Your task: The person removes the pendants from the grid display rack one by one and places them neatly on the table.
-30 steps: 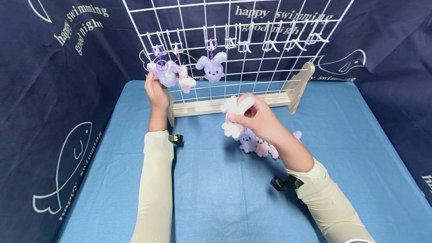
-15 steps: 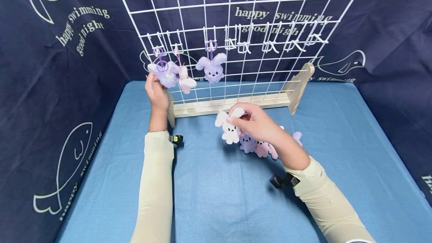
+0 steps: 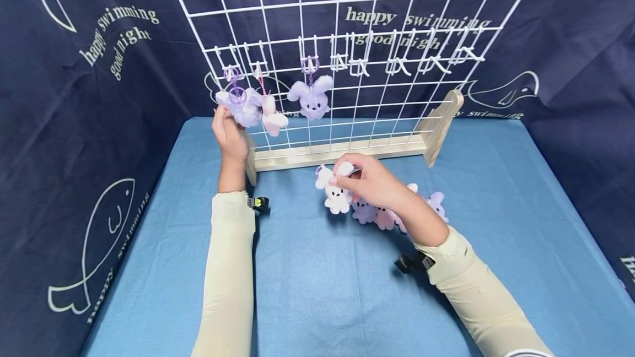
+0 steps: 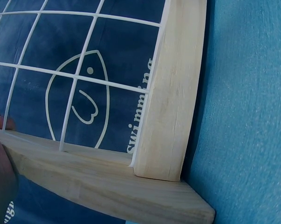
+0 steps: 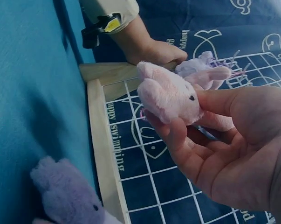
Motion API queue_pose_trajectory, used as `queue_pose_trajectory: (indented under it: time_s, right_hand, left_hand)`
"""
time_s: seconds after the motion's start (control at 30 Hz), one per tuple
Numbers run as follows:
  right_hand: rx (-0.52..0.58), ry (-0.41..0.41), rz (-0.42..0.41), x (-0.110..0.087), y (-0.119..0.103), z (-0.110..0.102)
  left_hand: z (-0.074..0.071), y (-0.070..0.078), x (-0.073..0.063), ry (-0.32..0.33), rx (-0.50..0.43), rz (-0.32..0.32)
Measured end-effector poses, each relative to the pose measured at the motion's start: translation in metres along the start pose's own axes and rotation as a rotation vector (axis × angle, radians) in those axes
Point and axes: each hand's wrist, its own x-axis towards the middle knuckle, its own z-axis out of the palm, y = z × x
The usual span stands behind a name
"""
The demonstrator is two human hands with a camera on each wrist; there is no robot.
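Note:
My right hand [image 3: 374,183] pinches a pale pink plush bunny keychain [image 3: 337,197] between thumb and fingers, above the table in front of the rack. Its face points toward the head camera, and a small purple ring [image 3: 319,169] shows by its ear. In the right wrist view the bunny [image 5: 166,93] hangs over the table sideways. At the rack's left end, my left hand [image 3: 231,139] grips the wooden side post, its fingertips partly hidden behind a hanging purple bunny [image 3: 243,110]. The left wrist view shows that wooden frame [image 4: 173,93] close up.
The white wire grid rack [image 3: 337,92] carries a row of hooks [image 3: 397,66]. A pink bunny [image 3: 273,119] and another purple bunny [image 3: 314,102] hang there too. Several plush bunnies, including a purple one [image 3: 364,212], lie on the blue cloth [image 3: 307,291] under my right forearm.
My right hand has come down and slightly left with the pale bunny, which has turned its face toward the head camera. The left hand stays on the post.

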Motion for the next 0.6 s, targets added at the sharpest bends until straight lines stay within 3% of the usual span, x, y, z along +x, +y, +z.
queue_pose_trajectory:
  time_s: [0.2, 0.33, 0.6]
  right_hand:
    - [-0.078, -0.020, 0.026, 0.008, 0.012, 0.003]
    - [-0.196, -0.045, 0.044, 0.013, 0.019, 0.007]
    - [-0.428, -0.045, -0.018, 0.018, 0.030, 0.013]
  left_hand:
    - [0.001, 0.001, 0.001, -0.005, -0.009, -0.027]
    - [0.002, 0.001, 0.001, -0.002, -0.031, -0.048]
    - [0.001, -0.002, 0.002, 0.003, -0.021, -0.027]
